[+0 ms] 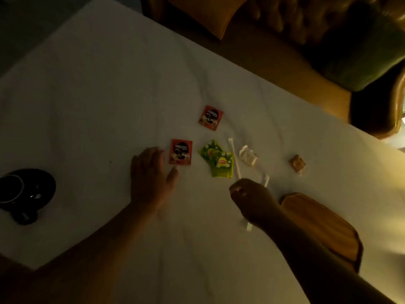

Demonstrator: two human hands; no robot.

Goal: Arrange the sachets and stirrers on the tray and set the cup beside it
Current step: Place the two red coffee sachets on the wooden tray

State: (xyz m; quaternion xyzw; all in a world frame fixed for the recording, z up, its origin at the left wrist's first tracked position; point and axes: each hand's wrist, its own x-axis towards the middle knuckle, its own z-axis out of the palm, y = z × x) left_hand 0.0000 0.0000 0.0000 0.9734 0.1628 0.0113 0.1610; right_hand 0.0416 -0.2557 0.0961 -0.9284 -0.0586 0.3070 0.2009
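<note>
Two red coffee sachets lie on the white cloth, one (180, 152) just right of my left hand (152, 178), the other (210, 117) farther back. Two green tea sachets (218, 159) overlap in the middle. A white wrapped stirrer (233, 156) lies beside them. My left hand rests flat with fingers apart, its thumb by the near red sachet's lower edge. My right hand (252, 201) is curled around a second stirrer (266, 180), whose ends stick out on both sides. The wooden tray (317, 220) sits under my right forearm. A black cup (13, 189) stands far left.
A white sugar sachet (248, 155) and a brown one (297, 164) lie right of the stirrer. The cup sits on a black saucer (45, 185). Beyond the cloth's far edge are a sofa with an orange cushion (210, 14) and a green cushion (359, 51).
</note>
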